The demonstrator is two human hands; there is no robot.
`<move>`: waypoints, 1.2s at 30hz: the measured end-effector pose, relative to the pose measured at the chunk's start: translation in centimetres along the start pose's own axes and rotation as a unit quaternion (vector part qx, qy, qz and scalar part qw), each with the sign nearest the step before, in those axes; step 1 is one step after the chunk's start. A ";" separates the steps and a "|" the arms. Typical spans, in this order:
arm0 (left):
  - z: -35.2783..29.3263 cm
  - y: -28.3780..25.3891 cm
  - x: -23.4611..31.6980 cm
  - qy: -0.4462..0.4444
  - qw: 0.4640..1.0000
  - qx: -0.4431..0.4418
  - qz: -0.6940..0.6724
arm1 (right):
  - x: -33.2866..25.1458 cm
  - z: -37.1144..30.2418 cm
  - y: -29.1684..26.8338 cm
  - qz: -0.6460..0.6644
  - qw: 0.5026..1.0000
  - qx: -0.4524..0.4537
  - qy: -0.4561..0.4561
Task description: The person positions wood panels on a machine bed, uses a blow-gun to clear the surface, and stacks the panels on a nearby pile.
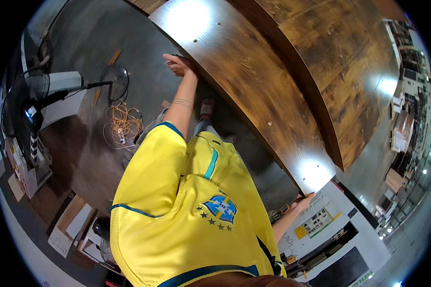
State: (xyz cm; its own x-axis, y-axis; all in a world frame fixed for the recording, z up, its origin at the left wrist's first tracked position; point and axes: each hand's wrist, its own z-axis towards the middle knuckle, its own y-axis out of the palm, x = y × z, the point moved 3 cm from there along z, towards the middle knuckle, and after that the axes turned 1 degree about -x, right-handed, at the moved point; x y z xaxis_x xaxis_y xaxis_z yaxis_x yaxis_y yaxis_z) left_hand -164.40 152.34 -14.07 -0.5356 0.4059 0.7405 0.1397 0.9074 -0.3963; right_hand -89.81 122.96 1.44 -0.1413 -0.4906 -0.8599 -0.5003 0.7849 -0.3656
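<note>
A long brown wood-grain board (254, 83) with small holes runs diagonally in front of me, from upper left to lower right. My left hand (178, 65) is at its near edge toward the far end, fingers bent and partly hidden by the board. At the near right corner, my right hand (301, 203) grips the end, its fingertips showing at the edge and the rest below. Right behind the board lies a wide wood-grain panel (342, 62), with a dark raised edge between them.
A black fan (28, 95) stands at the left, near a heap of orange cable (124, 122) on the grey floor. To the lower right is a white machine (330, 229) with a dark opening. Stacked boxes and materials (403, 131) line the far right.
</note>
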 end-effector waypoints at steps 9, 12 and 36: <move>-1.1 -1.2 -11.7 -0.074 0.995 0.069 -0.022 | -0.3 -0.4 1.2 0.004 0.998 0.059 0.014; -5.7 -0.2 -13.1 -0.156 0.985 0.056 -0.049 | -1.0 -1.4 1.9 0.005 0.998 0.057 -0.013; -42.2 -22.7 -38.3 0.209 0.062 -0.761 0.610 | 5.7 -14.7 -21.2 -0.181 0.950 0.097 -0.236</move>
State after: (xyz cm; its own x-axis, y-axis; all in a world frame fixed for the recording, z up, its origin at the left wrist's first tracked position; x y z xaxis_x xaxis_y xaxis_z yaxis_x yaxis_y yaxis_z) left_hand -111.94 120.82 -10.54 0.6720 -0.0489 0.7389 -0.0492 -0.9986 -0.0213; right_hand -92.60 97.95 9.51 0.4320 -0.5521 -0.7132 -0.2705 0.6750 -0.6864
